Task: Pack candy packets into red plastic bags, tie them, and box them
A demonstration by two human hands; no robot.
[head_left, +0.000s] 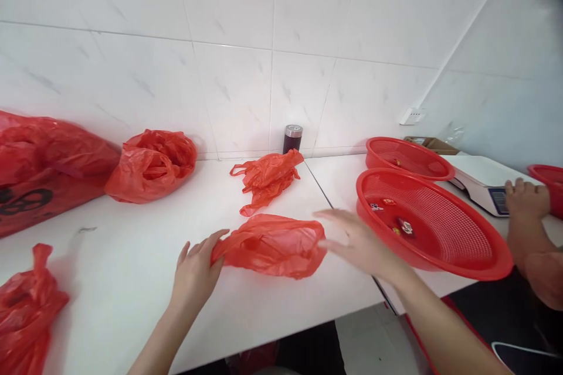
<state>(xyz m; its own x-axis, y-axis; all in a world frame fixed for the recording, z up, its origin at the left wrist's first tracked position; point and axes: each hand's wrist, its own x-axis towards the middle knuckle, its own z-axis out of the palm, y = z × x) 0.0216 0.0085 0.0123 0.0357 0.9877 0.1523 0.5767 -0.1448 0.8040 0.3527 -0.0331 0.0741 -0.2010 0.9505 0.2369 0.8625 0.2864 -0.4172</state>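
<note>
A red plastic bag [277,246] lies on the white table in front of me, its mouth spread toward me. My left hand [197,269] is closed on the bag's left edge, thumb and fingers pinching the film. At the bag's right edge is my right hand [360,243], fingers apart and slightly blurred, with nothing visible in it. Whether its fingertips touch the bag I cannot tell. Just behind lies a crumpled bunch of red bags [270,179]. Right of my right hand stands a large red plastic basket [470,234] with a few small wrapped pieces [405,227] inside.
A dark flask [292,138] stands by the wall. Filled red bags [152,167] sit at left, and a knotted one [26,310] is near the front. A second red basket [409,158], a scale [479,181] and another person's hand [528,199] are at right.
</note>
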